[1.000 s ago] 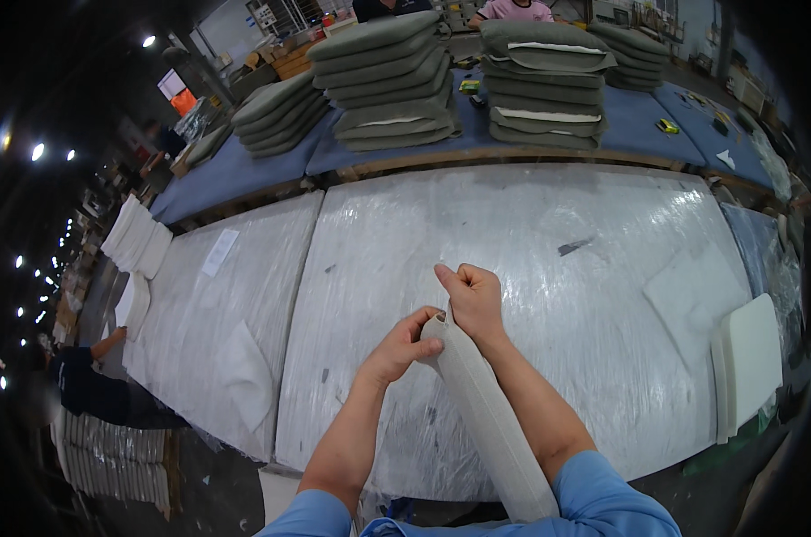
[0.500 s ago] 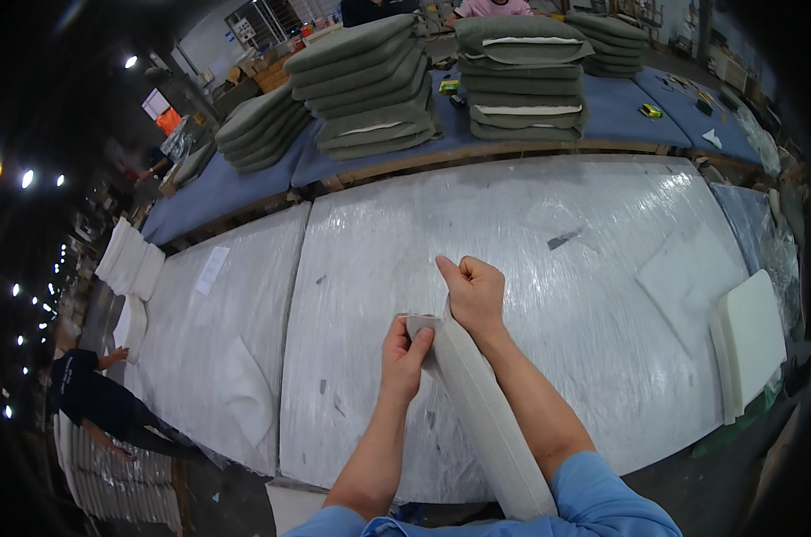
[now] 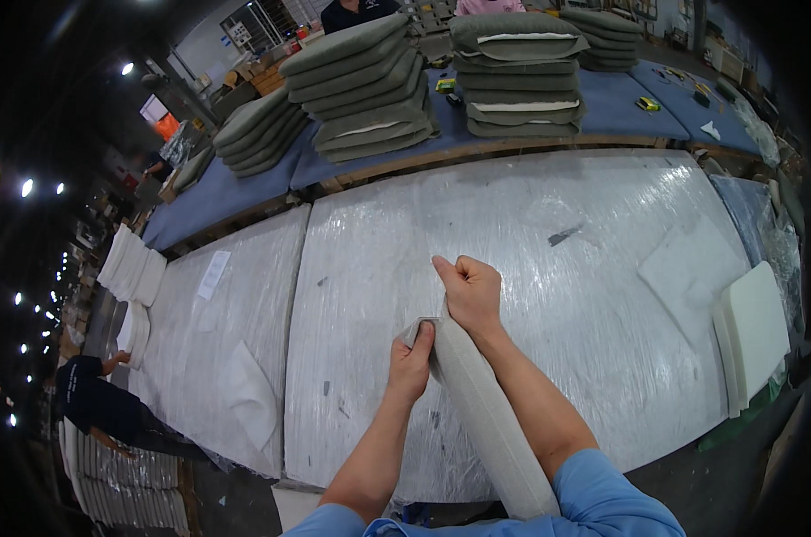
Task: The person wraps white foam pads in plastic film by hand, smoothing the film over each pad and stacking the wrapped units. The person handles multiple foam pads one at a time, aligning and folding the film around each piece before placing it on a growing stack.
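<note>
The grey fabric cover (image 3: pixel 486 412) is lying rolled long between our forearms, running from our chest up to our hands over the near edge of the plastic-wrapped table (image 3: pixel 531 233). We are pinching its top corner with our left hand (image 3: pixel 412 358), fingers closed on the cloth, while our right hand (image 3: pixel 468 291) is clenched in a fist just above it, gripping the same end. Nothing is standing between our hands and the table's wide middle. To our right, white foam slabs (image 3: pixel 753 336) are leaning at the table's edge, with a thin white sheet (image 3: pixel 687 273) lying beside them. To our left, a second wrapped table (image 3: pixel 222 349) is carrying a white sheet too, and a person in dark clothes (image 3: pixel 97 407) is bending beyond it. Farther off, stacks of grey-green cushions (image 3: pixel 361 89) are sitting on a blue bench (image 3: pixel 620 103), crowding most of it.
</note>
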Motion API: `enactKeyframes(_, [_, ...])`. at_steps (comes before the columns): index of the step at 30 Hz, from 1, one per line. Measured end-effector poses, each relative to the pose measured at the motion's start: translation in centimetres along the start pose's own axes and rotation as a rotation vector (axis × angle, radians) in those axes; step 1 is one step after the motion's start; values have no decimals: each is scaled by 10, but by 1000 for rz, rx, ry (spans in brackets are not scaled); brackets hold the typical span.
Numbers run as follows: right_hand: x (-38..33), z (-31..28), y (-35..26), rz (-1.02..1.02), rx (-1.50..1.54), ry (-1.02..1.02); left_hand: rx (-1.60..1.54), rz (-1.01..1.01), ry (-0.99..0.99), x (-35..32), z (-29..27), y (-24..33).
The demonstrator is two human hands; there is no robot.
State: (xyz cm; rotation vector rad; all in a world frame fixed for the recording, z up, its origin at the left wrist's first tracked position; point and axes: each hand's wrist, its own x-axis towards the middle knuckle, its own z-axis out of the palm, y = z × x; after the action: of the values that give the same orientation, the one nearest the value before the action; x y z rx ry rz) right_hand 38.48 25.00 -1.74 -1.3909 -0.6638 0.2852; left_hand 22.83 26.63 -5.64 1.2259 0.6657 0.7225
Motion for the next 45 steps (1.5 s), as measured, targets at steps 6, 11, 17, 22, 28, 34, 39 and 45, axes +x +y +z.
enactKeyframes(6, [-1, 1, 0, 43, 48, 12, 62, 19, 185, 7, 25, 7])
enactKeyframes(11, [-4, 3, -2, 37, 50, 5, 11, -50, 185, 10, 32, 22])
enactKeyframes(17, [-5, 8, -10, -12, 9, 12, -45, -105, 201, 9, 25, 24])
enactKeyframes(22, [2, 17, 0, -12, -77, -67, -74, -129, 204, 7, 25, 28])
enactKeyframes(28, [14, 40, 10, 110, -190, -201, -53, -190, 244, 15, 12, 35])
enactKeyframes(34, [20, 42, 21, 189, -276, -300, -110, -166, 250, 19, 12, 29])
enactKeyframes(39, [18, 36, 27, 212, -290, -328, -42, -247, 278, 23, 19, 28])
enactKeyframes(45, [15, 39, 26, 231, -241, -371, -110, -234, 313, 23, 7, 27])
